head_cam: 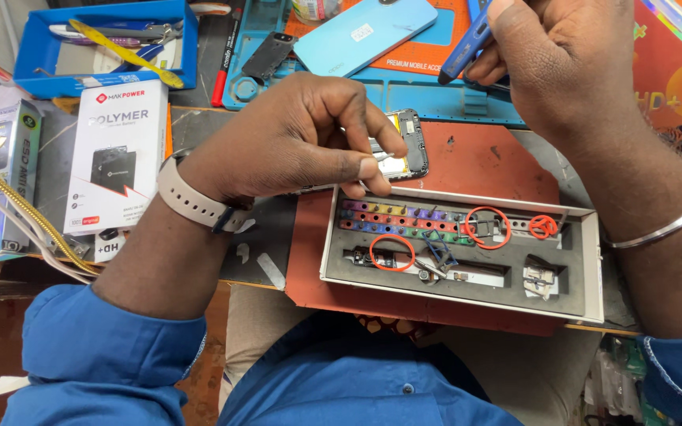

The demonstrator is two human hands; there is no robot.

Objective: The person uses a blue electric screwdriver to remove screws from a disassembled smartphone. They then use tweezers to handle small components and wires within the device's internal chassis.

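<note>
So the person's left hand (294, 138) (pale strap watch on that wrist) sits curled over an opened phone with its back off (404, 146), thumb and fingertips pinched together right at the top edge of the white tool box with grey foam insert (593, 260). Can't tell if anything tiny sits in that pinch. The phone lies on a reddish-brown mat (483, 162), just behind the box and mostly hidden by the hand. The right hand (566, 59) is up near the back, clenched around a blue pen-shaped screwdriver (467, 43) with its tip pointing down-left. Inside the box there's a row of coloured screwdriver bits (404, 217) and a few orange rings (485, 227). A light blue phone back cover (365, 31) rests on the blue work mat (436, 91) behind.
</note>
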